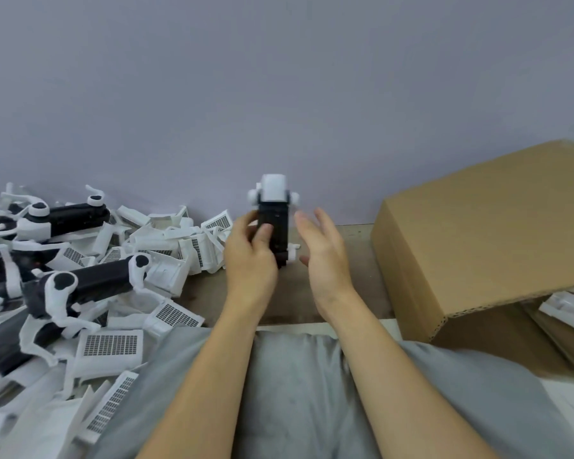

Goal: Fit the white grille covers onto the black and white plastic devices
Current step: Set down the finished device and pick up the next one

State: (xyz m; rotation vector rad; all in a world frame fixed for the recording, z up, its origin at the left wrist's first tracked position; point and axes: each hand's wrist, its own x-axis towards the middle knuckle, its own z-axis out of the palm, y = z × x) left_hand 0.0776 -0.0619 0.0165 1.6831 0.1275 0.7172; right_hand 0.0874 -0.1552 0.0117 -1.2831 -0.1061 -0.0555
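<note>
Gripping the upright device (273, 223) left of the cardboard box (478, 240), the left hand (251, 256) curls around its stiff, seemingly light black midsection, the right hand (325, 250) open-fingered just beside.

Plain wall over a worn work surface

A bare grey-lilac wall (279, 77) fills the upper half, evenly and softly lit. Below it runs a scuffed brownish tabletop (355, 240), and a large brown cardboard box (478, 233) stands on the right, near the wall.
</note>
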